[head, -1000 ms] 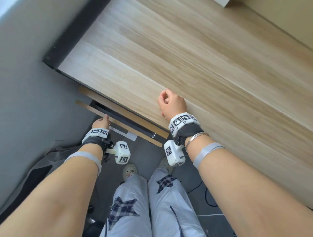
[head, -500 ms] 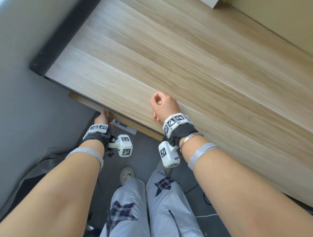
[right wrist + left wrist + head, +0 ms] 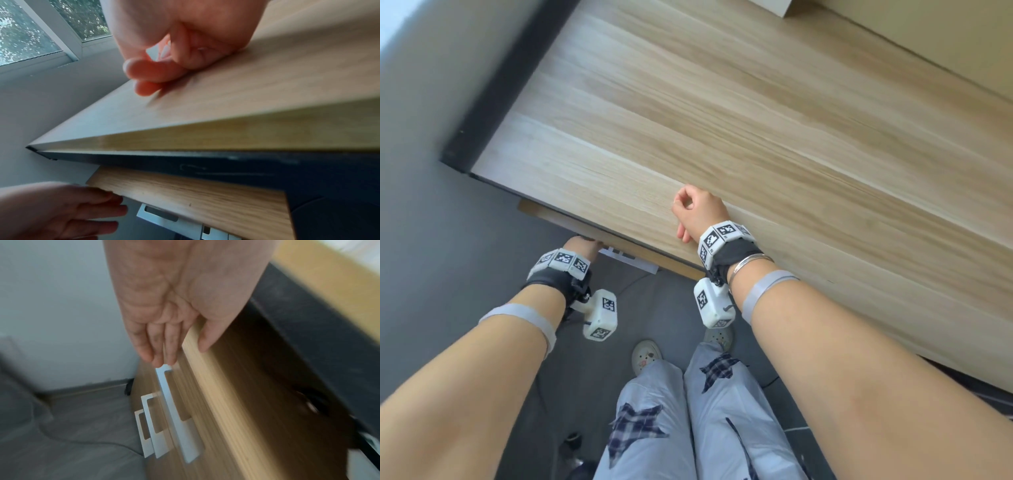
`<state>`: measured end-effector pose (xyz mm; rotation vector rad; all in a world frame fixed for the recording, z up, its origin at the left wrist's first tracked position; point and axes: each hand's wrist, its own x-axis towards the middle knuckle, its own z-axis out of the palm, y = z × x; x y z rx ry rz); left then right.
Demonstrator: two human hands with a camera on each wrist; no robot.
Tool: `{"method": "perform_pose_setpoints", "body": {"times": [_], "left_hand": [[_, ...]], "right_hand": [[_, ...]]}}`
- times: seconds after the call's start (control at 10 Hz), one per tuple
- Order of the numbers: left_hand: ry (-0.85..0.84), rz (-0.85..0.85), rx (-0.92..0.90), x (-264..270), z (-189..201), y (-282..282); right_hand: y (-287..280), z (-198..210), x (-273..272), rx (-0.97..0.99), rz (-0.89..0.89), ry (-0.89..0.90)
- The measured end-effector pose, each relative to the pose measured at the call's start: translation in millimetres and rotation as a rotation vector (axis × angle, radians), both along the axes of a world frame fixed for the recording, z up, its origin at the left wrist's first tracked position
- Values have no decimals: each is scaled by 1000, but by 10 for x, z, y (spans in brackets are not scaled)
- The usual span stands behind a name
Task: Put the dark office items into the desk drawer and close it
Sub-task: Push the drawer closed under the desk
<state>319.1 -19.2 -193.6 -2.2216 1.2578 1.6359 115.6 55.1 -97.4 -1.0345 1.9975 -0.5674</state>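
The wooden drawer front shows only as a thin strip under the desk top. My left hand lies against that front with straight fingers, its thumb over the top edge, just above the white handle. In the right wrist view the left hand sits at the left end of the drawer front. My right hand rests on the desk's front edge with curled fingers, holding nothing. No dark office items are in view.
Two more white handles sit on lower drawers. A grey wall stands close on the left. My legs and shoes are on the grey floor under the desk edge, with cables nearby. A window is beyond the desk.
The drawer has slid in under the desk: its dark opening showed a second ago and is now hidden. My left hand went forward with the front. The right hand stayed on the desk edge.
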Motion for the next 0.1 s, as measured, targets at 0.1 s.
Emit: {"method": "perform_pose_setpoints", "body": {"times": [0.1], "left_hand": [[-2,-244,24,-69,210,151]], "right_hand": [[-9,76,-37,13,-34,-101]]}}
